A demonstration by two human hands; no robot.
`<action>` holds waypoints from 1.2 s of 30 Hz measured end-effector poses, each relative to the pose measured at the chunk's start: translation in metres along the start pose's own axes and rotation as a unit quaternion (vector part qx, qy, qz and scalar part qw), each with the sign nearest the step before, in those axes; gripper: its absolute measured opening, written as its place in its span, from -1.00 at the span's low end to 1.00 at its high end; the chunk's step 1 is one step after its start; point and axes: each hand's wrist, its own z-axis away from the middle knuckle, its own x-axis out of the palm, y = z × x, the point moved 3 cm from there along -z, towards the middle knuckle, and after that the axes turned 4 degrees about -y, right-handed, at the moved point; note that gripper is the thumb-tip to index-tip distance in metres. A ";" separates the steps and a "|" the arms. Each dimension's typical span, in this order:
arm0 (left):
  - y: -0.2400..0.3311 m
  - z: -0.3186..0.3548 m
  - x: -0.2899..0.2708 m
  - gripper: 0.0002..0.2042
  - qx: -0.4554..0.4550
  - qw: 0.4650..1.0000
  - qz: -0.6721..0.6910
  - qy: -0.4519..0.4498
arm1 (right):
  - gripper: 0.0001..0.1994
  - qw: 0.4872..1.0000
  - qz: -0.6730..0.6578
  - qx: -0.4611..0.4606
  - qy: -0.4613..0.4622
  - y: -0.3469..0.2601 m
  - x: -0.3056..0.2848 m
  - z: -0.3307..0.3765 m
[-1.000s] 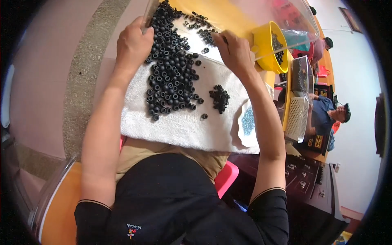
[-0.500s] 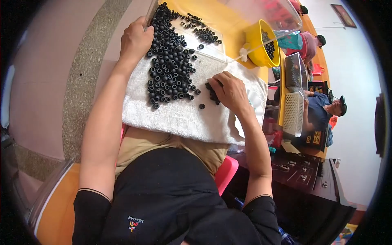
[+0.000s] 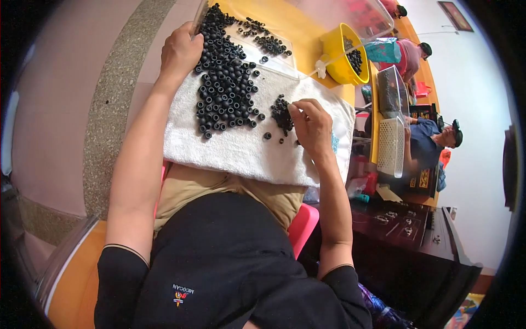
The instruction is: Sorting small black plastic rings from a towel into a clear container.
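My left hand (image 3: 181,52) is closed on the left edge of a clear plastic box (image 3: 268,69), whose near side rests over a white towel (image 3: 219,156). Black cup-shaped caps (image 3: 224,96) spread out of the box onto the towel in a thick heap. Beside a separate pile of smaller black pieces (image 3: 282,114), my right hand (image 3: 313,127) hovers with thumb and fingers pinched together. Whatever may be between those fingertips is too small to make out. A lone black cap (image 3: 267,136) lies left of that hand. More small black pieces (image 3: 271,45) sit inside the box.
A yellow bowl (image 3: 333,55) containing black pieces stands at the far right of the towel. Beyond it are a white perforated basket (image 3: 390,147), a clear bin (image 3: 392,93) and a seated person (image 3: 430,143) in dark blue. A dark table (image 3: 378,225) with metal items stands to the right.
My right hand has lifted off the small-piece pile and shifted slightly right, exposing it. A few small pieces now lie scattered near it. My left hand keeps its grip on the box.
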 end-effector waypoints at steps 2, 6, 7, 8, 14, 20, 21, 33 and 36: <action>0.002 0.001 -0.001 -0.69 0.000 1.000 -0.012 0.002 | -0.89 1.000 -0.014 0.015 0.018 -0.002 -0.005 0.004; 0.008 0.003 -0.005 -0.68 -0.002 1.000 -0.013 -0.012 | -0.90 0.997 -0.033 0.026 0.066 -0.002 -0.017 0.016; 0.009 0.003 -0.006 -0.68 -0.005 1.000 -0.014 -0.012 | -0.91 0.996 -0.035 0.024 0.079 -0.002 -0.020 0.020; 0.003 0.001 -0.004 -0.67 0.007 1.000 0.002 -0.001 | -0.89 0.996 -0.035 0.034 0.079 0.001 -0.023 0.026; -0.012 -0.008 0.002 -0.66 0.028 1.000 -0.005 -0.002 | -0.83 0.990 0.137 0.000 0.014 0.001 -0.034 0.061; -0.015 -0.009 0.005 -0.64 0.027 1.000 -0.003 -0.013 | -0.78 0.973 0.216 -0.053 -0.058 0.007 -0.022 0.074; -0.009 -0.007 0.003 -0.64 0.031 0.999 -0.004 -0.013 | -0.78 0.974 0.215 -0.052 -0.055 0.010 -0.018 0.076; -0.010 -0.010 0.003 -0.61 0.012 0.999 -0.029 -0.033 | -0.82 0.988 0.141 -0.063 -0.002 0.011 0.003 0.065; -0.020 -0.013 0.004 -0.61 0.026 0.999 -0.029 -0.024 | -0.81 0.988 0.140 -0.066 0.003 0.006 0.003 0.065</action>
